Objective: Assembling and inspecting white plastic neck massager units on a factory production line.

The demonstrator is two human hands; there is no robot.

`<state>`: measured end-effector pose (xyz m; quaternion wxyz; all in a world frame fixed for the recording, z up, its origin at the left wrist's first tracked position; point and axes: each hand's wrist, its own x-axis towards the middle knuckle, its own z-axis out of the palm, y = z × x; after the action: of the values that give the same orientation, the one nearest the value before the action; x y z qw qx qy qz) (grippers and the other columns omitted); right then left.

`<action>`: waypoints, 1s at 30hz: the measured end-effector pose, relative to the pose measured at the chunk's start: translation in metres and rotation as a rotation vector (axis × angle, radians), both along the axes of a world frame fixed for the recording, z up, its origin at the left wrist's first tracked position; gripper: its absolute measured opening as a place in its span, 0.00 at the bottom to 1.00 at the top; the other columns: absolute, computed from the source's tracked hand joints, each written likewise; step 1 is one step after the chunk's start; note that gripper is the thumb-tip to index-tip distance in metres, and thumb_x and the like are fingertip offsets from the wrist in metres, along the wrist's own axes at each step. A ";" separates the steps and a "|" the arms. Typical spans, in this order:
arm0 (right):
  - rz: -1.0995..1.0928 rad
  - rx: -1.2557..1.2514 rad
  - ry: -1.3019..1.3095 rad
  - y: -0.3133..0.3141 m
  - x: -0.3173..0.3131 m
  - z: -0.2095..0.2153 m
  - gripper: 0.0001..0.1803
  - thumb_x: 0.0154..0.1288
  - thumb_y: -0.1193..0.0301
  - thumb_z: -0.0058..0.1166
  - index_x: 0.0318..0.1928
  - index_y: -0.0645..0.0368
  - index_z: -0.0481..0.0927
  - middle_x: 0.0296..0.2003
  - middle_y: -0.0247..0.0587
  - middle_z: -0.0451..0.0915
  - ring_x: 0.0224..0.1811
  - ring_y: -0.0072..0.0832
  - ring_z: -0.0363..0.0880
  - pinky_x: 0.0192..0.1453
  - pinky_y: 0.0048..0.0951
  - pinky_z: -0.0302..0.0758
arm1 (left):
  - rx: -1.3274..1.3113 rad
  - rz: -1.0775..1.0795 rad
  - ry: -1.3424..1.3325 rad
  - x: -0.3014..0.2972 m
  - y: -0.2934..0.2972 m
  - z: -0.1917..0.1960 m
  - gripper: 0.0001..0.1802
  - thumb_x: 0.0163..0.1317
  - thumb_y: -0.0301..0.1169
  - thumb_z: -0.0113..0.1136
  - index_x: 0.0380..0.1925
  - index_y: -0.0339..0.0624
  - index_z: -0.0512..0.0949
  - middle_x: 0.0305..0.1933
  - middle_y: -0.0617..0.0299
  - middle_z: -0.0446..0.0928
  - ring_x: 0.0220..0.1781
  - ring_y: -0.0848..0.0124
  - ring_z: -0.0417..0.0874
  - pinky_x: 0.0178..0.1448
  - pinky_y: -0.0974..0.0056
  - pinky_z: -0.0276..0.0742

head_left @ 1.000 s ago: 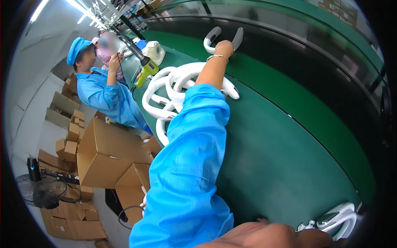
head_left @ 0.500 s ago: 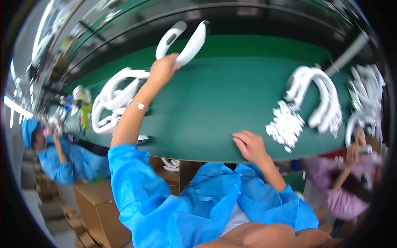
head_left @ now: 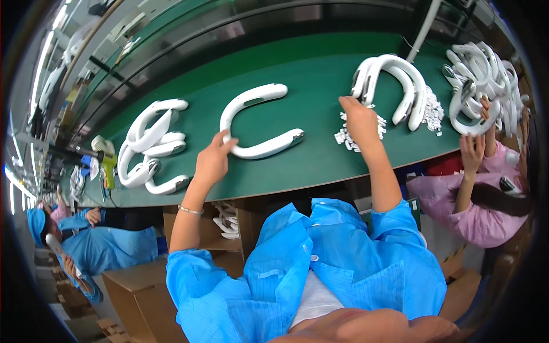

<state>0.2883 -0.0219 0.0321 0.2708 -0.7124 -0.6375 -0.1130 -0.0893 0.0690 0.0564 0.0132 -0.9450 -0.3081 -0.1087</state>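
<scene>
The white C-shaped piece (head_left: 230, 112) sits mid-counter (head_left: 320, 117); the left hand (head_left: 213, 160) has its fingers clamped on the bend, best gripped lightly. The right hand (head_left: 362, 123), its grasp hidden, meets the arches (head_left: 420, 96) and should avoid scattering small white parts (head_left: 345, 138)

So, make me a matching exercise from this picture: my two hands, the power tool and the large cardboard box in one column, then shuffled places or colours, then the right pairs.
Column one:
1. Left hand
2. Right hand
3. Power tool
4. Large cardboard box

Column two:
A. Yellow-green, toward the left end of the green table
B. Brown, at the lower left of the picture
C. By the scattered small white parts
D. At the bend of the lone white curved piece

Pairs: 1-D, 2-C, 3-A, 4-B.
</scene>
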 end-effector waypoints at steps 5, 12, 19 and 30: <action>-0.106 -0.136 -0.245 0.015 0.011 -0.011 0.02 0.50 0.79 0.50 0.25 0.59 0.75 0.26 0.44 0.77 0.27 0.41 0.81 0.28 0.38 0.77 | -0.248 0.592 -0.264 0.013 0.014 0.008 0.21 0.60 0.37 0.55 0.49 0.35 0.72 0.41 0.46 0.79 0.40 0.47 0.80 0.45 0.51 0.76; -0.091 -0.069 -0.206 0.015 0.004 -0.015 0.01 0.51 0.79 0.50 0.24 0.61 0.74 0.26 0.47 0.75 0.27 0.44 0.80 0.30 0.42 0.76 | -0.435 0.675 -0.355 0.028 0.035 -0.032 0.24 0.54 0.41 0.59 0.40 0.28 0.74 0.24 0.50 0.78 0.18 0.64 0.81 0.24 0.62 0.78; -0.010 0.001 -0.021 0.014 0.016 -0.028 0.04 0.54 0.78 0.52 0.31 0.60 0.79 0.30 0.47 0.75 0.31 0.45 0.78 0.34 0.42 0.75 | -1.225 0.602 -1.030 0.035 0.024 -0.023 0.12 0.56 0.31 0.56 0.34 0.31 0.74 0.27 0.56 0.78 0.22 0.69 0.80 0.23 0.67 0.79; 0.073 0.202 0.337 0.000 0.014 -0.008 0.06 0.55 0.74 0.60 0.31 0.60 0.75 0.23 0.41 0.79 0.22 0.38 0.77 0.27 0.35 0.72 | -1.677 0.381 -1.398 0.070 -0.010 -0.017 0.14 0.65 0.32 0.49 0.42 0.29 0.71 0.39 0.45 0.79 0.34 0.61 0.84 0.27 0.68 0.83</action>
<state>0.3019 -0.0216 0.0242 0.4478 -0.6667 -0.5940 -0.0458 -0.0189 0.0588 0.0394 -0.7910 -0.3221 -0.3641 -0.3714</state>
